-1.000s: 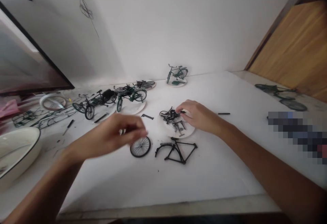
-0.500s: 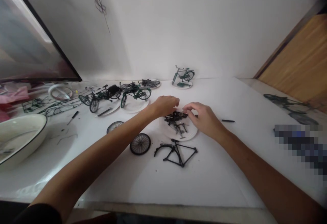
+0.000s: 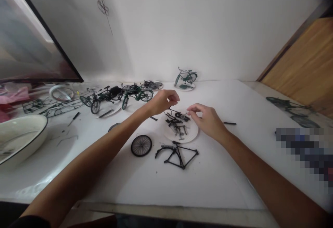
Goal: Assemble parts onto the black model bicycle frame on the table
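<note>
A white paper plate holds small dark model-bicycle parts, among them a round chainwheel-like piece. Above the plate's far left edge, my left hand is closed with its fingertips together; whatever they pinch is too small to make out. My right hand hovers at the plate's right edge, thumb and forefinger pressed together, their content also unclear. In front of the plate lies a black bicycle frame with a rear mudguard. A spoked black wheel rests left of it, and another wheel is partly behind my left forearm.
Several model bicycles stand at the back left, and a green one sits on a plate by the wall. An enamel basin is at far left, near a screwdriver. A dark pen-like tool lies beyond my right wrist.
My left hand has risen and moved left, away from my right hand, uncovering more of the plate's parts. My right hand stays nearly in place.
</note>
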A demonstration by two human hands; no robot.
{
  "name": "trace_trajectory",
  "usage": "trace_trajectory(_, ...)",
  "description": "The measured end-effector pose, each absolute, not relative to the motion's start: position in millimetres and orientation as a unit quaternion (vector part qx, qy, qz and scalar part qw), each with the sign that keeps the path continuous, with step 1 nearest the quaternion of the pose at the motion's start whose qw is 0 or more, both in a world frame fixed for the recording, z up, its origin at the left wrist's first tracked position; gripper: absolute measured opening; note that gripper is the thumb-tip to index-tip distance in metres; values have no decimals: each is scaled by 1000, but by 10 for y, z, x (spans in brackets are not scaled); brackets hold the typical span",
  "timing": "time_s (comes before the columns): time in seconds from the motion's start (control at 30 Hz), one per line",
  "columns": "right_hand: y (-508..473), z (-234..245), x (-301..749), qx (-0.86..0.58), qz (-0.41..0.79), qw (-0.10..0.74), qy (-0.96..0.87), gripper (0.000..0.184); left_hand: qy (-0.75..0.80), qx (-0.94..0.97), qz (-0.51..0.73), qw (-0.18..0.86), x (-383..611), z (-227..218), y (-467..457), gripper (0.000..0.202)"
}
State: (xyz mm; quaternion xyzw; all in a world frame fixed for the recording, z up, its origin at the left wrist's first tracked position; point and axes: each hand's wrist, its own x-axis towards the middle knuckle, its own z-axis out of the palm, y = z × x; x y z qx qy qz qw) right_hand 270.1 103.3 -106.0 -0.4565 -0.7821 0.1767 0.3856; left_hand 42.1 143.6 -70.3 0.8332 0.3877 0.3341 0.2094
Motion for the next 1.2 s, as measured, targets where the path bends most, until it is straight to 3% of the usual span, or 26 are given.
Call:
trace_trajectory(0.3,764,-889,2460,-412,203,407,-790,17,325,770,478,270,407,-635,1104,2)
trace_trajectory(0.53,652,-893,2349,-407,231,390,-793,13,332,757,464,319,210,-680,814,15)
trace_trajectory(0.67,670,-894,2375,-416,222,395,-789,13,403,835,326,186,-69,-748,709,26)
trace_trajectory(0.87,716,-889,2411,-423,200,400,-788,10,352,922,157,45,-187,-902,669,14)
trace_trajectory(1.07,705,-872,2399,-405,188,378,-812,10,361,916,176,7,-120,-899,669,16)
trace_trajectory(1.2,723,-892,2420,-369,180,364,-836,8,383,870,310,36,-90,-838,635,9)
